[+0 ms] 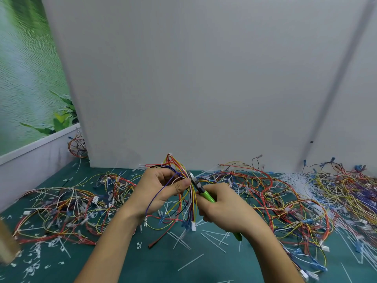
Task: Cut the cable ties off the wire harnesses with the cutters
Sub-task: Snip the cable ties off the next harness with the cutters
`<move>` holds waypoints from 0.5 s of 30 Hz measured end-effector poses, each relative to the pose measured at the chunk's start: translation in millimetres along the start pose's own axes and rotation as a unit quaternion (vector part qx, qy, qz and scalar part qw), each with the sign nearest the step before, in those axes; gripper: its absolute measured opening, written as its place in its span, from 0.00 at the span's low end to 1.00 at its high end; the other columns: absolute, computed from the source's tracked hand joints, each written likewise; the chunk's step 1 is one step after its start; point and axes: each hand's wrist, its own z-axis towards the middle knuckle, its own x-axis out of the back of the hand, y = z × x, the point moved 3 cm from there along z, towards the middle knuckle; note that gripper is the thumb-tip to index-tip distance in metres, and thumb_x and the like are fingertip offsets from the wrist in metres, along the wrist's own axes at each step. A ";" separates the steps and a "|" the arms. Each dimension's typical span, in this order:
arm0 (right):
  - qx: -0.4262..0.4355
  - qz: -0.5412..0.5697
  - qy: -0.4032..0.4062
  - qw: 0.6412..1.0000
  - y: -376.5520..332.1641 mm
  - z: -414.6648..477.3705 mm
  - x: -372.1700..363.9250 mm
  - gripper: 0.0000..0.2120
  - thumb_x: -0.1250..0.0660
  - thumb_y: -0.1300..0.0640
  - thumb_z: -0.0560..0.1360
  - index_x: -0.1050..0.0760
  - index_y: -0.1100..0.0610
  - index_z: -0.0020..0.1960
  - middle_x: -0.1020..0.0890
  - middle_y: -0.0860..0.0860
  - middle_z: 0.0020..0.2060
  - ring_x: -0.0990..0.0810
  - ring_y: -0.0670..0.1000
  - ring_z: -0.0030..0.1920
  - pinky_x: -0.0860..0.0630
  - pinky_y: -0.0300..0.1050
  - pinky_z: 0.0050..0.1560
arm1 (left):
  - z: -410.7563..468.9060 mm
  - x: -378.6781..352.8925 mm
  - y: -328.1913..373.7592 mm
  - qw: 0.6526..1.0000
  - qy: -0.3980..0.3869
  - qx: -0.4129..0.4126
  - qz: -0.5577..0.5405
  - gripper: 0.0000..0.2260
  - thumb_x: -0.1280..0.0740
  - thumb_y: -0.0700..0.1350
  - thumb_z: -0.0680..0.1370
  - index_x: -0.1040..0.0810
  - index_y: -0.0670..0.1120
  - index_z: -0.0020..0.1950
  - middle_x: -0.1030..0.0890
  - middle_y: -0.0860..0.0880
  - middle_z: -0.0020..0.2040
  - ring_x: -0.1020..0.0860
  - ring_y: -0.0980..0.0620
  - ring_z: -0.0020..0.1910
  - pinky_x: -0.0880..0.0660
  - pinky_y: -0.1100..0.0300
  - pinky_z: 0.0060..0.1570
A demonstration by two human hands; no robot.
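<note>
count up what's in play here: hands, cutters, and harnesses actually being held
hands: 2 (left hand, right hand)
cutters: 1, green-handled, gripped by the right hand
wire harness held: 1, gripped by the left hand
total: 4
The loose harnesses on the table are too tangled to count.

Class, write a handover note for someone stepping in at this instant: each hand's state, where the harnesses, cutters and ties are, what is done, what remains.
Left hand grips a wire harness upright, thumb pinching its wires.
Right hand holds the green-handled cutters, tip at those wires beside the left thumb; blades open or closed cannot be told.
Done: cut tie pieces litter the green mat.
Left to do: the held harness, then the left pile and right pile, which appear to carry white ties.
</note>
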 end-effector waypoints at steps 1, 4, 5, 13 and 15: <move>0.000 -0.004 -0.001 1.000 0.3 0.1 0.8 0.17 0.36 0.47 0.82 0.23 0.59 0.42 0.16 0.55 0.37 0.16 0.59 0.39 0.18 0.60 0.47 | 0.0 -0.2 -0.1 1.000 -0.001 0.001 -0.002 0.04 0.24 0.49 0.71 0.14 0.50 0.39 0.17 0.49 0.35 0.20 0.55 0.34 0.23 0.64 0.38; -0.002 -0.006 -0.002 1.000 1.2 -0.1 2.9 0.18 0.36 0.46 0.82 0.23 0.58 0.41 0.16 0.53 0.35 0.17 0.57 0.36 0.18 0.57 0.44 | -0.3 -0.3 -0.3 1.000 -0.001 0.002 0.000 0.04 0.25 0.50 0.71 0.14 0.50 0.39 0.16 0.48 0.35 0.20 0.55 0.34 0.22 0.63 0.38; -0.004 -0.005 -0.002 1.000 1.5 -0.4 3.2 0.18 0.36 0.46 0.82 0.24 0.57 0.40 0.17 0.53 0.34 0.19 0.54 0.33 0.19 0.55 0.42 | -0.3 0.2 -0.1 1.000 0.002 0.001 0.001 0.04 0.25 0.50 0.71 0.14 0.50 0.39 0.17 0.48 0.34 0.20 0.55 0.34 0.22 0.63 0.38; -0.001 0.000 0.021 1.000 3.5 0.8 -2.8 0.23 0.35 0.41 0.81 0.31 0.59 0.39 0.30 0.53 0.29 0.36 0.52 0.31 0.35 0.47 0.35 | -0.5 1.0 2.7 1.000 0.009 0.000 0.004 0.05 0.25 0.48 0.71 0.16 0.47 0.39 0.17 0.48 0.33 0.21 0.53 0.33 0.23 0.62 0.37; -0.001 0.004 0.018 1.000 3.6 0.5 -2.5 0.23 0.35 0.41 0.81 0.32 0.57 0.37 0.31 0.52 0.28 0.36 0.52 0.31 0.36 0.47 0.35 | -0.9 0.7 3.3 1.000 0.006 0.000 0.005 0.05 0.25 0.48 0.71 0.16 0.47 0.39 0.17 0.48 0.33 0.22 0.53 0.33 0.23 0.62 0.37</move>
